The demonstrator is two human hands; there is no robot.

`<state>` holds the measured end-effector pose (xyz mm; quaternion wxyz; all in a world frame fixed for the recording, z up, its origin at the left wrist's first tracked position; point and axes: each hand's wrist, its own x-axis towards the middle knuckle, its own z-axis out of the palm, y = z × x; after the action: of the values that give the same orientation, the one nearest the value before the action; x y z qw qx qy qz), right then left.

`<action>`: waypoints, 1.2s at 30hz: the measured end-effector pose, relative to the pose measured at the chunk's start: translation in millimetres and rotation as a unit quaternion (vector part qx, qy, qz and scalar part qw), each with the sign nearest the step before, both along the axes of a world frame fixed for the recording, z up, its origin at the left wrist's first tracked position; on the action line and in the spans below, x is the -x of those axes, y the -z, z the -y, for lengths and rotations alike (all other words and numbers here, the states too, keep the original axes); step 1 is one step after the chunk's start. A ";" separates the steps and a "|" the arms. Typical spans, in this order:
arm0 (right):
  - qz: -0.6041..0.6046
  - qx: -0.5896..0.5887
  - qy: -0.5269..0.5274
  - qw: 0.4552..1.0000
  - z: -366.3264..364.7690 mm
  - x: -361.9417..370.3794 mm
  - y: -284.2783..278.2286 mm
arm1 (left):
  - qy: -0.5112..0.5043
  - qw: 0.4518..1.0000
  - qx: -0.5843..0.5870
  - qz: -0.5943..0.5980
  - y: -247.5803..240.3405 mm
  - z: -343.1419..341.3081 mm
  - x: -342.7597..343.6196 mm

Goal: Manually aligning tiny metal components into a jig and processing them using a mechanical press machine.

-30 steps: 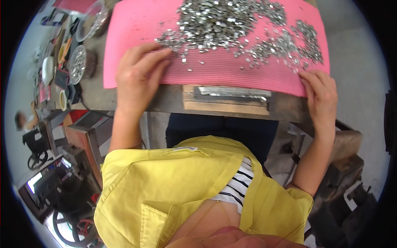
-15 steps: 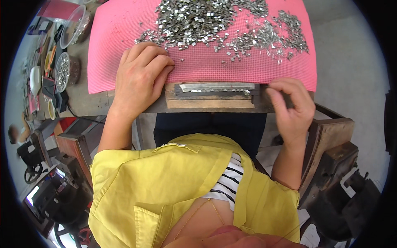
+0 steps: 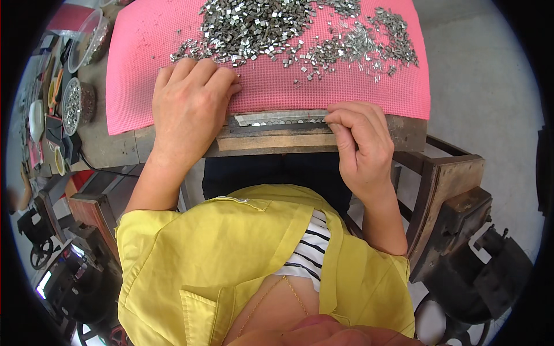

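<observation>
A pink textured mat (image 3: 135,75) carries a big pile of small silvery metal pieces (image 3: 257,26). My left hand (image 3: 193,98) rests on the mat at the pile's near left edge, fingers bent and drawn together; what its fingertips hold is hidden. At the table's near edge lies a wooden block (image 3: 277,142) with a grey metal strip (image 3: 277,117) on it, and a row of small shiny pieces (image 3: 288,122) runs along the strip. At the right end of this row, my right hand (image 3: 366,141) pinches with thumb and forefinger. Anything between them is too small to make out.
Clear plastic tubs of small metal parts (image 3: 78,106) stand on the table to the left, among tools and a black cable (image 3: 109,172). Thin loose pieces (image 3: 360,40) are spread right of the pile. A wooden stand (image 3: 447,196) is at my right.
My right hand has moved left and onto the right end of the strip. My left hand stays by the pile, its fingers slightly shifted. The whole view has shifted a little.
</observation>
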<state>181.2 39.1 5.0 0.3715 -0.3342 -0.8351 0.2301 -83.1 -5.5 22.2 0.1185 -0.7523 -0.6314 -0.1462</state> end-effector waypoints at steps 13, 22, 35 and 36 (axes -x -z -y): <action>0.039 -0.045 -0.009 0.998 -1.6 4.3 1.0 | 0.003 0.997 -0.023 0.078 5.8 1.2 -2.4; 0.092 -0.129 0.002 0.987 1.0 7.7 2.0 | 0.070 0.965 -0.007 0.254 4.9 4.8 -25.8; 0.046 -0.030 -0.030 0.998 4.4 -9.3 -2.2 | 0.138 0.954 -0.036 0.265 22.4 2.2 -58.3; 0.045 -0.030 -0.027 0.998 4.7 -10.2 -1.8 | 0.141 0.954 -0.035 0.263 22.3 2.0 -59.2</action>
<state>191.4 34.4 6.8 0.3372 -0.3104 -0.8660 0.2001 -23.9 -7.5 -0.1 -0.0475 -0.7636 -0.5225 -0.3763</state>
